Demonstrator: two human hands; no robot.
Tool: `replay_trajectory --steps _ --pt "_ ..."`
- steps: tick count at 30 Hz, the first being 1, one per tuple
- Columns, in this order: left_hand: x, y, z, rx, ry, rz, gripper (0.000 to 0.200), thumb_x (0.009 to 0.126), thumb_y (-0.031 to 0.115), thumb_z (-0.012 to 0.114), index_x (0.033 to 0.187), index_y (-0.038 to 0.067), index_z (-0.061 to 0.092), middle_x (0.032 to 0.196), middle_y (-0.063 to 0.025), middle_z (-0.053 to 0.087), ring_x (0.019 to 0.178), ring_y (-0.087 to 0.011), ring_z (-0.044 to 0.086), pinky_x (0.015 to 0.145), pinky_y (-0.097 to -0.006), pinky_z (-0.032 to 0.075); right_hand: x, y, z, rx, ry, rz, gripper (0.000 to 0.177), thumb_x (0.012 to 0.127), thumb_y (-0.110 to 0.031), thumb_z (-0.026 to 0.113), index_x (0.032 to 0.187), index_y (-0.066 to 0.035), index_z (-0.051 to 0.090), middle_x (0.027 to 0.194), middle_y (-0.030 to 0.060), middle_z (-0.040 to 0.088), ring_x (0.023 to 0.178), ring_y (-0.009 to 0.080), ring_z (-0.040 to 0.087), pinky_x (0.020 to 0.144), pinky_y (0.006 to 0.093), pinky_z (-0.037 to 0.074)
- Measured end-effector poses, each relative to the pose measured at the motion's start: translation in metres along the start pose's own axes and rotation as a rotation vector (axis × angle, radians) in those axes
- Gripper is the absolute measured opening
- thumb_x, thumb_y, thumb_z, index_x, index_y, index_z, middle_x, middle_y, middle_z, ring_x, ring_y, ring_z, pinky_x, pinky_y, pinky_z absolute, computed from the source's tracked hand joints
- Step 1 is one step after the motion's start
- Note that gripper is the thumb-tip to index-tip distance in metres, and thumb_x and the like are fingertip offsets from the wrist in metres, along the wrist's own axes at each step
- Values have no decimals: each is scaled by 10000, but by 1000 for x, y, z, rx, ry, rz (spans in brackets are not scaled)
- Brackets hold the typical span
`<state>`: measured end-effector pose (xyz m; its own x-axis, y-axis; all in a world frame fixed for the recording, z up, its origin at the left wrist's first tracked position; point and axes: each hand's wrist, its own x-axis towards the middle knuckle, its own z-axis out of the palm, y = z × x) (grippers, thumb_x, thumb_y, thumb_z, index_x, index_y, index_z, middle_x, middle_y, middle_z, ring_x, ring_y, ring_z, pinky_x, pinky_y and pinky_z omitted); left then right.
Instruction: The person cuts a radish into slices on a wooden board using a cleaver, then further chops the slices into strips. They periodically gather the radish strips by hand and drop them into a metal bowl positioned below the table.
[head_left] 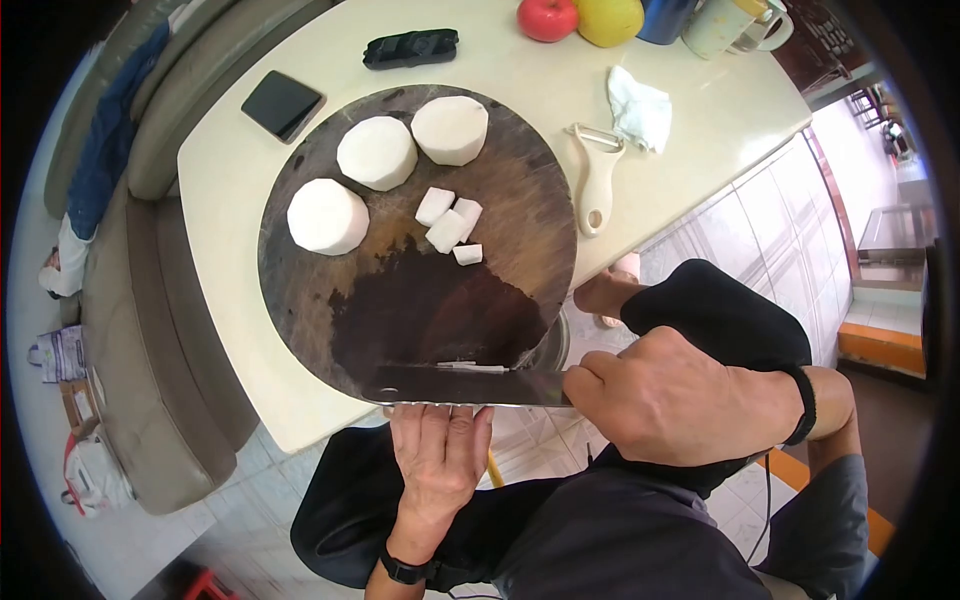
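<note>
The person is wearing a dark grey top [620, 545], black legwear [725, 310], 1 black watch [405, 571] by the left hand [440, 460] and 1 black band [804, 405] by the right hand [675, 400].

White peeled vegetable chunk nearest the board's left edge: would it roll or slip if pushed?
The thick white peeled vegetable chunk rests on a flat cut face, so it would probably slide rather than roll. Its smooth peeled sides may be slippery to grip.
</note>
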<state>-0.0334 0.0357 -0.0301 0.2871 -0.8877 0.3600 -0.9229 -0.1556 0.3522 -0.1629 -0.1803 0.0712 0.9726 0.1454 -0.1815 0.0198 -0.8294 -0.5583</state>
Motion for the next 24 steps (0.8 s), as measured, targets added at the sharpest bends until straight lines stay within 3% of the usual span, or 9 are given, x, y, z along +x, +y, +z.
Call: replay_trajectory --steps 11,16,24 --pt "3 1 -4 -23 -22 -7 278 730 29 758 978 -45 654 1061 -193 596 925 -383 567 819 -472 449 1 -4 0 13 -2 -6 231 712 -61 673 826 83 534 681 178 561 582 329 635 470 386 490" --pt "3 2 -6 -22 -19 8 264 736 24 755 966 -60 656 1048 -204 602 933 -397 574 835 -482 468 8 -7 -1 19 -42 -8 236 704 -62 678 824 84 536 680 181 571 594 335 643 478 383 495" --pt "6 3 -4 4 31 22 300 721 43 788 963 -82 663 966 -196 630 949 -384 611 868 -494 505 8 -7 12 -19 92 12 221 676 -40 670 812 77 540 685 193 588 573 329 642 473 393 494"
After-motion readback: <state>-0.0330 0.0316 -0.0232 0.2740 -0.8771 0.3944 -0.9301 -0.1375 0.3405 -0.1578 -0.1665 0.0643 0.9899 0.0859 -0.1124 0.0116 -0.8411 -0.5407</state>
